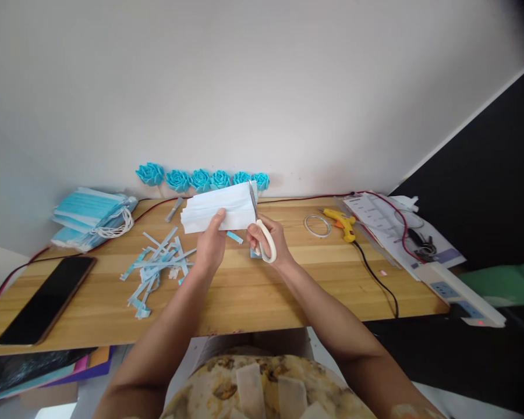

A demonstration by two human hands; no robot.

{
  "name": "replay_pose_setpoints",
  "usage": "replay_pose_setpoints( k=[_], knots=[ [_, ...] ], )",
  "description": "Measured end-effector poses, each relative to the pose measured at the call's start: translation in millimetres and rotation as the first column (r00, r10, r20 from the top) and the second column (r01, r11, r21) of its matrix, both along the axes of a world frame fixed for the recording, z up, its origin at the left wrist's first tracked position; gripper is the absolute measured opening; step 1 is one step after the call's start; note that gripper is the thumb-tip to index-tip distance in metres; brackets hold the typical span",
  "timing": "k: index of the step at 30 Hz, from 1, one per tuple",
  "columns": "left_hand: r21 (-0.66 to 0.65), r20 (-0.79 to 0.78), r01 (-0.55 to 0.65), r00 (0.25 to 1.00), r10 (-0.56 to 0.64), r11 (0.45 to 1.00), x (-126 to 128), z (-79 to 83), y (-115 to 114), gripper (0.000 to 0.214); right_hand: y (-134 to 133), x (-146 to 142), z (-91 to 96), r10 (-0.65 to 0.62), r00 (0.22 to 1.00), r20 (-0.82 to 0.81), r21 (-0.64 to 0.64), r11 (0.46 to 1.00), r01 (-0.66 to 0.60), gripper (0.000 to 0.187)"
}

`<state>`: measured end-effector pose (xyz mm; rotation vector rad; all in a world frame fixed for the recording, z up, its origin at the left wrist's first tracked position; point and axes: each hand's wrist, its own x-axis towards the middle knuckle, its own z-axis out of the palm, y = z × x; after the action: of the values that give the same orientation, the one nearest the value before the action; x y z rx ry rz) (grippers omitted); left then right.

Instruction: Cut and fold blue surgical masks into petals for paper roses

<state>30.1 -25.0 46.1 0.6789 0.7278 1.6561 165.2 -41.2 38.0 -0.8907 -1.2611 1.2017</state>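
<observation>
The left grip (pixel 210 249) pinches a white pleated mask panel (pixel 220 208), thumb on top; the right grip (pixel 280 237) is closed around scissors (pixel 268 234) at the panel's right edge. Held above the desk (pixel 244 297), the panel should be light, limp and apt to slip between pleats, best pinched mid-body. Left of it: cut strips (pixel 163 263), then stacked face masks (pixel 89 209), no container discernible.
</observation>
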Motion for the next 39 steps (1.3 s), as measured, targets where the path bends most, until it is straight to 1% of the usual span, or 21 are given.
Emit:
replay_pose_setpoints(
  k=[8, 11, 13, 18, 26, 32, 36, 39],
  knots=[
    [0.034, -0.016, 0.014, 1.000, -0.013, 0.999, -0.3, 0.9, 0.0, 0.043, 0.1, -1.5, 1.4, -0.016, 1.000, -0.001, -0.032, 0.999, 0.016, 0.043],
    [0.062, -0.014, 0.034, 0.999, -0.033, 0.998, -0.3, 2.5, 0.1, 0.047, -1.3, -3.3, 4.0, -0.014, 1.000, 0.000, -0.049, 0.999, 0.014, 0.042],
    [0.055, -0.011, 0.025, 1.000, -0.024, 0.998, -0.3, 2.9, 0.5, 0.049, -2.4, -5.2, 5.4, -0.007, 1.000, -0.004, -0.056, 0.998, 0.007, 0.041],
    [-0.012, 0.044, -0.022, 0.999, 0.023, 1.000, -1.1, 0.3, 2.1, 0.046, -3.9, -9.4, 4.7, -0.002, 1.000, -0.022, -0.078, 0.997, 0.000, 0.037],
    [0.014, 0.117, 0.012, 0.993, -0.014, 1.000, -5.6, 2.1, 4.5, 0.052, -2.7, -8.9, 2.7, -0.011, 1.000, -0.008, -0.081, 0.997, 0.010, 0.034],
    [0.078, 0.106, 0.023, 0.994, -0.031, 0.997, -7.9, 5.0, 5.7, 0.057, -3.1, -9.4, 3.7, -0.009, 1.000, 0.017, -0.115, 0.993, 0.011, 0.041],
    [0.088, 0.108, 0.009, 0.994, -0.019, 0.996, -12.4, 5.9, 10.2, 0.063, -1.9, -8.1, 2.6, 0.071, 0.993, 0.094, -0.106, 0.993, -0.061, 0.055],
    [0.054, 0.115, -0.038, 0.993, 0.032, 0.998, -19.0, 6.1, 14.4, 0.058, -0.9, -6.5, 1.0, 0.126, 0.979, 0.160, -0.093, 0.989, -0.112, 0.061]
  ],
)
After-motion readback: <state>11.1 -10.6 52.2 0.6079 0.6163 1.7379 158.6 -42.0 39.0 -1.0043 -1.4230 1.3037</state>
